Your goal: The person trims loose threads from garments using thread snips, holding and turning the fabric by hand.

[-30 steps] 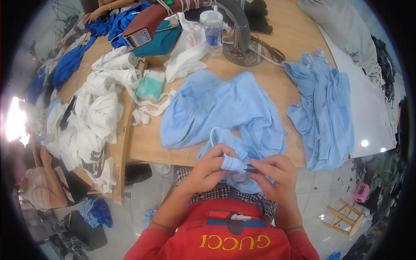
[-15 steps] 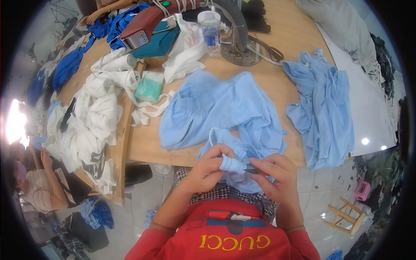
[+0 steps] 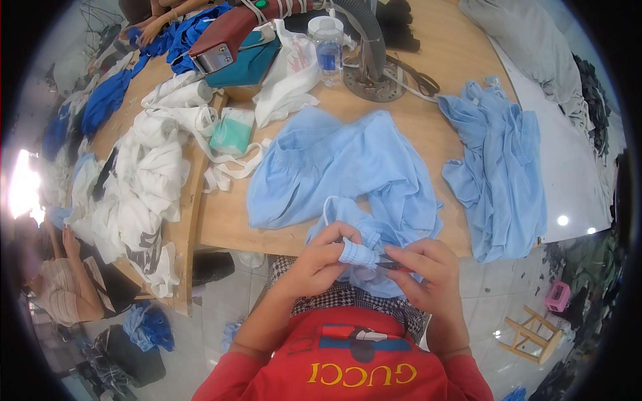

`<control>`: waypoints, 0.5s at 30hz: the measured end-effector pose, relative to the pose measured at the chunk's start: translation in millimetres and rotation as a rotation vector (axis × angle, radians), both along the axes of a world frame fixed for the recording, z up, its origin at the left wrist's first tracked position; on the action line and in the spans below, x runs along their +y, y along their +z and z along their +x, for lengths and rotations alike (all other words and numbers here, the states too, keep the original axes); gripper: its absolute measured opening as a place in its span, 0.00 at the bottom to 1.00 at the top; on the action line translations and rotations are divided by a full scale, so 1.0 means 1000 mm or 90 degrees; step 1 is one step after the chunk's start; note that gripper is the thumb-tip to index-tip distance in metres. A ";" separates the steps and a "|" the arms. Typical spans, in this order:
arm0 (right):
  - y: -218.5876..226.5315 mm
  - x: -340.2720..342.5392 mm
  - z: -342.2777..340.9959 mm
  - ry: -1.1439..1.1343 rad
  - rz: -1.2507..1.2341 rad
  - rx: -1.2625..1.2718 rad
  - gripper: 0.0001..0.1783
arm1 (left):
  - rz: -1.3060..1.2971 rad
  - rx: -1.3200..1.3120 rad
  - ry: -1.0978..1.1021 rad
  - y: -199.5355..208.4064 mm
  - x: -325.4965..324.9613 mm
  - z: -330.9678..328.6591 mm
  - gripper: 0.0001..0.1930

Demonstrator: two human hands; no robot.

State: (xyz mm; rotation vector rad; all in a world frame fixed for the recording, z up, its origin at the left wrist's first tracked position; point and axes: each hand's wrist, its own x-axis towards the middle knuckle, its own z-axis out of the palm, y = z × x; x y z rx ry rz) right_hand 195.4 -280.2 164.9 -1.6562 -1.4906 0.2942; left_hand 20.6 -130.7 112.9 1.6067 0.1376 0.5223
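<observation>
A light blue garment (image 3: 341,167) lies spread over the near edge of the wooden table, part of it hanging toward my lap. My left hand (image 3: 317,267) is closed on its gathered, elastic-looking edge (image 3: 358,254), pinching it between thumb and fingers. Close beside it, my right hand (image 3: 428,274) grips a small dark tool that looks like thread snips (image 3: 386,264). The tip of the tool is against the gathered edge. Whether its blades are parted is too small to tell.
A second light blue garment (image 3: 498,174) lies at the right. White cloth (image 3: 144,180) is heaped at the left, near a green-and-white packet (image 3: 232,132). Farther back are a clear plastic jar (image 3: 328,53) and a red machine arm (image 3: 234,37). A wooden stool (image 3: 533,336) stands on the floor. Other people work at the left.
Both hands stay almost in place at the gathered edge. The fingers of my right hand have shifted slightly around the snips, and the whole view has moved a little.
</observation>
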 end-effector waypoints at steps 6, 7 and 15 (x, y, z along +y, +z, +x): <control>0.001 -0.001 -0.001 -0.011 -0.022 0.000 0.21 | 0.010 0.004 0.000 -0.001 0.001 -0.001 0.12; 0.001 -0.001 -0.001 -0.010 -0.026 -0.002 0.21 | 0.010 0.003 0.000 -0.001 0.001 -0.001 0.12; 0.002 -0.001 -0.001 -0.013 -0.016 -0.019 0.22 | 0.017 -0.004 0.000 0.000 0.001 0.000 0.11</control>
